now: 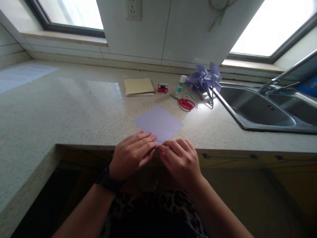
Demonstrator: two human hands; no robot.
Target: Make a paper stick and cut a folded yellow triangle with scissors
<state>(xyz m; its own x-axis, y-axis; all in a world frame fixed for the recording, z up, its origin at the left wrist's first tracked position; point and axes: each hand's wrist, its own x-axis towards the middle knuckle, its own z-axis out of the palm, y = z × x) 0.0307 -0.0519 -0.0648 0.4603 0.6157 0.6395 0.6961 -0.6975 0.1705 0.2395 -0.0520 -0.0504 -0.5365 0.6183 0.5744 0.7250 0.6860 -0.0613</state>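
A square sheet of light purple paper lies turned like a diamond at the counter's front edge. My left hand, with a dark band at the wrist, rests its outer fingers on the sheet's near left side. Its thumb and forefinger close on the near corner. Beside it, my right hand has its fingers bent and pinched at that same corner. The fingertips of both hands almost meet there and hide the corner itself. Beyond the sheet lie red-handled scissors, partly spread.
Along the back stand a yellow paper stack, a small red box, a glue stick and purple paper pinwheels. A thin green stick lies near the scissors. To the right is a steel sink; printed paper lies far left.
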